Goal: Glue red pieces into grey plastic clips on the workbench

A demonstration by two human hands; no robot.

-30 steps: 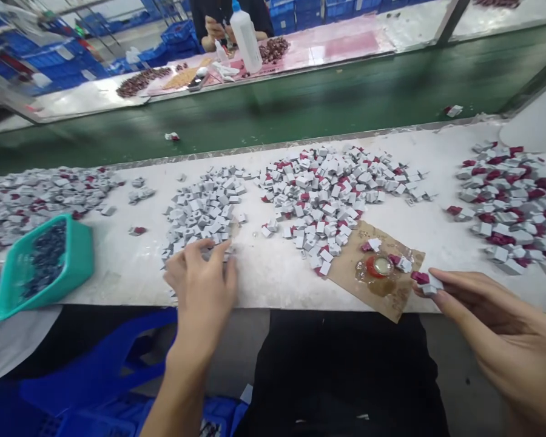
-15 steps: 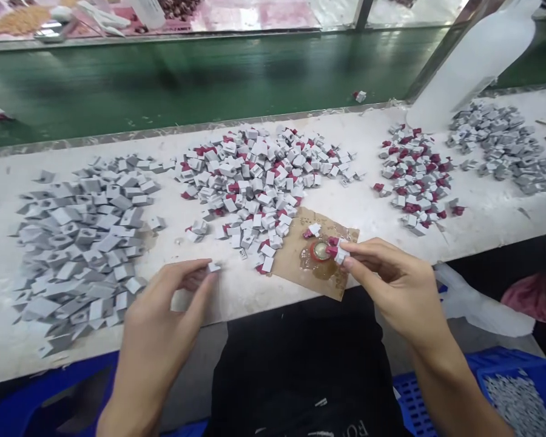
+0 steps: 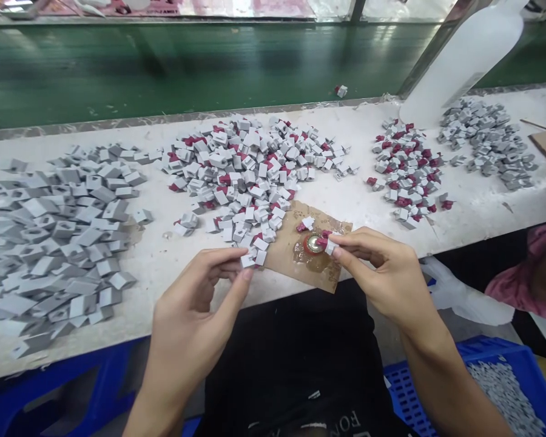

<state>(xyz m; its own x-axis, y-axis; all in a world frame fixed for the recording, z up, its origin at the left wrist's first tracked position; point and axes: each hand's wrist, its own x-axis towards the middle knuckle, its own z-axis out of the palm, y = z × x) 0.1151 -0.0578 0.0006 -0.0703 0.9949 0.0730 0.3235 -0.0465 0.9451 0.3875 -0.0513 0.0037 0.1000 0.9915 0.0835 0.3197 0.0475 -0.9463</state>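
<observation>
Left hand (image 3: pixel 188 306), fingers pinching a grey block (image 3: pixel 247 261), has neared the right hand (image 3: pixel 384 267), gripping a maroon-and-grey piece (image 3: pixel 331 247); parts sit closer.

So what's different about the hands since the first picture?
The left hand went right, away from the pile of grey blocks, and now pinches one grey block. The right hand moved left, bringing its maroon-and-grey piece to the little red-rimmed dish. It still holds that piece, and the dish still sits on the brown sheet.
</observation>
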